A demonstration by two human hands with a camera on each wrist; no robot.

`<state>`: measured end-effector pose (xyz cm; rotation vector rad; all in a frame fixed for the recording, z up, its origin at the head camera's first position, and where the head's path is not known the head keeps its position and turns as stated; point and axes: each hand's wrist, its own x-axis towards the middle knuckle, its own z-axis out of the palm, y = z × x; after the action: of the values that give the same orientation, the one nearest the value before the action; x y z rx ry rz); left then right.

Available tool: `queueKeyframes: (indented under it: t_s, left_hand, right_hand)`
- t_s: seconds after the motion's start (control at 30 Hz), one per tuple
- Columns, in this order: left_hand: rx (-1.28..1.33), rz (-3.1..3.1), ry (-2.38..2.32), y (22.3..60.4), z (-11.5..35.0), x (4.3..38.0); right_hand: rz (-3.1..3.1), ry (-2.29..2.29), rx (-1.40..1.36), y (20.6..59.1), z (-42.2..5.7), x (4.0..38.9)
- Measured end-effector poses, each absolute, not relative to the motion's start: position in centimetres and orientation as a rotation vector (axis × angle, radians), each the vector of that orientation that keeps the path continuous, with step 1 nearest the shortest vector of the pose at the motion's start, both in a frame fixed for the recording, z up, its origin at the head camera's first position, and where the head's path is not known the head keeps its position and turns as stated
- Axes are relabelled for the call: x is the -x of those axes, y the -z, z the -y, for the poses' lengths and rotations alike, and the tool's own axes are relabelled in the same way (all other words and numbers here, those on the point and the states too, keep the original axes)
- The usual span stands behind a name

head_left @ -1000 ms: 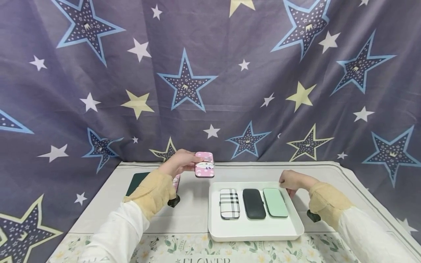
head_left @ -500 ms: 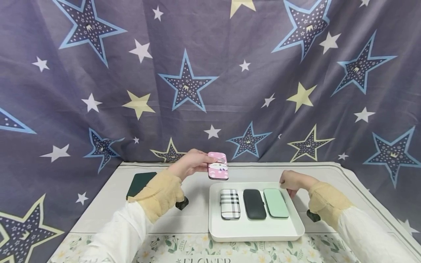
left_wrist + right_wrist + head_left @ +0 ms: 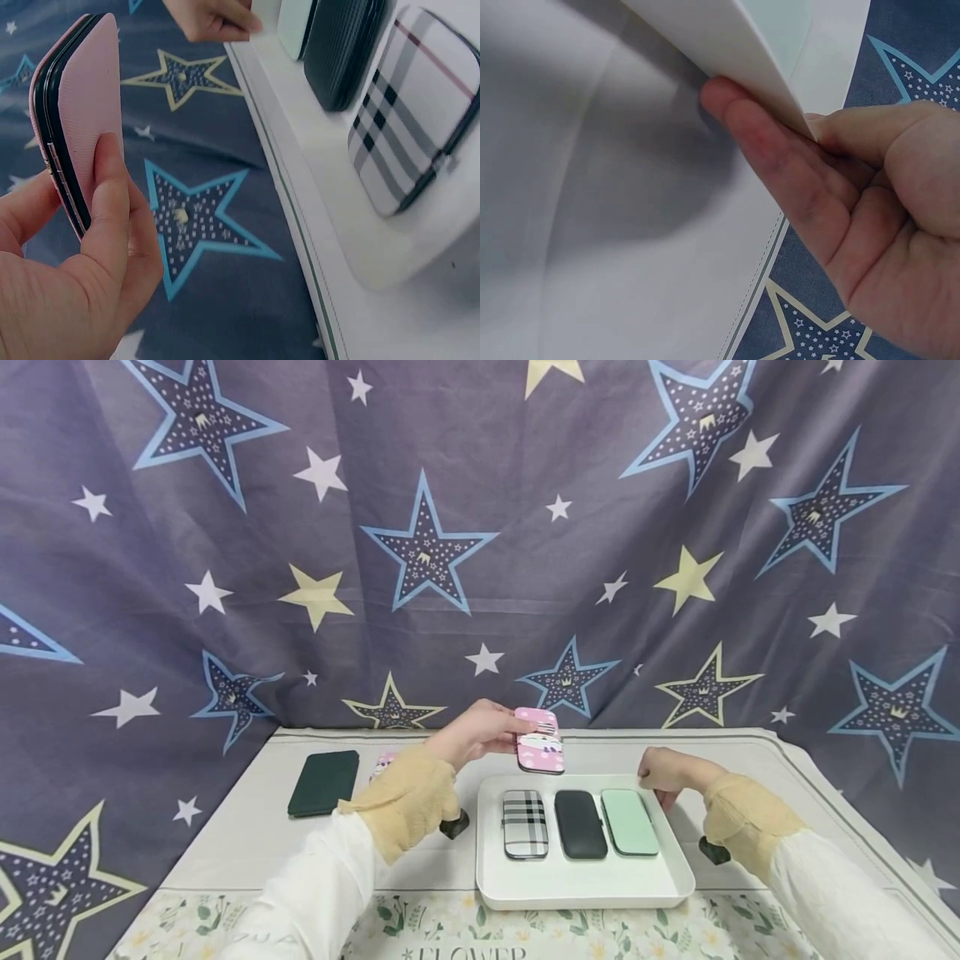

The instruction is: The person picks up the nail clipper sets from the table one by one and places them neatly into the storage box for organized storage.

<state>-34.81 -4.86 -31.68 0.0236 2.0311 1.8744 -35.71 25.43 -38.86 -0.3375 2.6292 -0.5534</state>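
Observation:
My left hand (image 3: 480, 731) pinches a pink hinged case (image 3: 540, 752) with a white cartoon print, holding it up behind the white tray (image 3: 585, 895). In the left wrist view, thumb and fingers grip the pink case by its broad sides, its metal-hinged edge showing. My right hand (image 3: 662, 772) holds the tray's far right corner; in the right wrist view, the thumb lies over the rim and fingers lie under the wall. Inside the tray stand a row of a plaid case (image 3: 524, 824), a black case (image 3: 581, 825) and a mint green case (image 3: 629, 822).
On the table's left lies a dark green case (image 3: 324, 783). Beside it a second pink case (image 3: 382, 763) is mostly hidden behind my left wrist. A floral mat (image 3: 420, 914) runs along the near edge, and a star-patterned curtain (image 3: 480, 568) hangs behind the table.
My left hand has moved right with the pink case, from left of the tray to behind its plaid and black cases. The right hand stays on the tray corner.

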Motion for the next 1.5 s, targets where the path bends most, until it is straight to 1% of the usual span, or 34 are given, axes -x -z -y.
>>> queueKeyframes:
  t_s: [0.37,0.83,1.5]
  left_hand:
    - [-0.056,-2.042,-1.823,33.1,1.3,34.1]
    - [-0.079,-2.030,-1.830,35.5,-2.8,34.1]
    - [0.007,-2.001,-1.829,38.8,-6.1,33.2]
  right_hand:
    - [-2.640,0.527,0.358,38.7,-25.4,35.5]
    - [-2.608,0.585,0.327,38.9,-25.5,35.6]
    - [-2.612,0.601,0.339,39.1,-25.5,35.9]
